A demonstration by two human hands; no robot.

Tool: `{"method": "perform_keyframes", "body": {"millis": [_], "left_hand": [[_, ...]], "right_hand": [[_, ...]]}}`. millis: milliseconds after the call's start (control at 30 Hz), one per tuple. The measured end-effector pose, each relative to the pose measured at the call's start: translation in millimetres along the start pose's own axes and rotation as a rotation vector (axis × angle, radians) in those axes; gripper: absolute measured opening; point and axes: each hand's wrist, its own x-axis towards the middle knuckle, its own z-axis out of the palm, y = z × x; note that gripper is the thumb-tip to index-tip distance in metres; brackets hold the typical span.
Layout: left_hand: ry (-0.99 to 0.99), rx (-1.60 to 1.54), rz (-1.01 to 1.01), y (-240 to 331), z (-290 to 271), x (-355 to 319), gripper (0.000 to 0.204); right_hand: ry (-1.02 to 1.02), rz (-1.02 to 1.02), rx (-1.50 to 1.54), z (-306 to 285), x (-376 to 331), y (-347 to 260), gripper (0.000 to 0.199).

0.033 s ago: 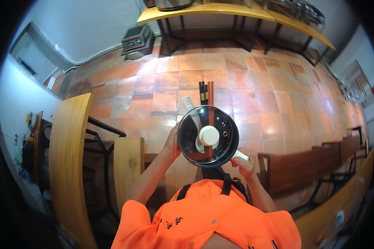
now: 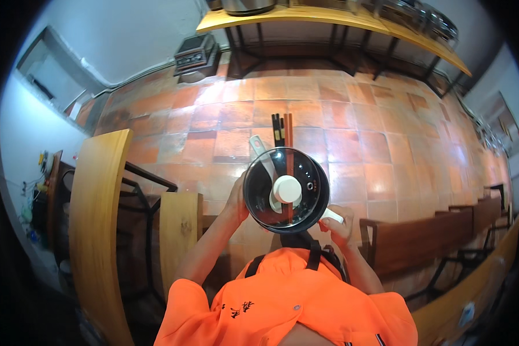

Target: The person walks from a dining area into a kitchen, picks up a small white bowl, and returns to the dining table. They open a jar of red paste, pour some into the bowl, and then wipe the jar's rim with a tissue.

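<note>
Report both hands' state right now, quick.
Left hand: against the left side of the pot; fingers mostly hidden, closure can't be told.
Right hand: closed, holding the white handle.

A boxy appliance (image 2: 193, 55) sits low beside a yellow-topped table (image 2: 305, 15) at the far edge of the tiled floor (image 2: 352, 147).

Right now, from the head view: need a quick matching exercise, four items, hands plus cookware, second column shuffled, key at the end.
1 left hand
2 right hand
3 lid knob
4 chopsticks

A sticking out beyond the far rim of the pot
B white and round
C at the left side of the pot
D gripping the white handle

Pairs: 1-C, 2-D, 3-B, 4-A
</note>
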Motion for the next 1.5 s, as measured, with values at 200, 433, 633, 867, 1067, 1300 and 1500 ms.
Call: {"method": "perform_keyframes", "body": {"millis": [200,433,633,867,1067,1300,1500], "left_hand": [[0.131,-0.064,0.206,6.1,6.9,-87.6,0.04],[0.414,-0.087,0.365,51.5,99.4,-199.0,0.039],[0.593,-0.125,0.535,67.2,149.3,-237.5,0.036],[0.741,-0.134,0.688,72.9,202.8,-200.2,0.034],[0.783,-0.234,0.892,58.1,178.8,-125.6,0.031],[0.748,-0.179,0.943,47.4,179.7,-99.6,0.026],[0.475,-0.201,1.212,84.5,115.4,-84.6,0.028]], "right_hand": [[-0.278,-0.104,-0.061,9.3,-2.5,-32.9,0.022],[-0.492,0.005,0.119,21.9,18.9,-129.6,0.024],[-0.705,0.004,0.205,18.5,53.6,-191.0,0.029],[-0.878,-0.022,0.3,-18.3,127.0,-192.5,0.03],[-1.045,-0.198,0.388,-16.4,214.6,-139.7,0.025],[-1.194,-0.171,0.403,-13.0,266.0,-123.8,0.027],[-1.299,-0.185,0.455,82.7,315.4,-73.9,0.025]]}}
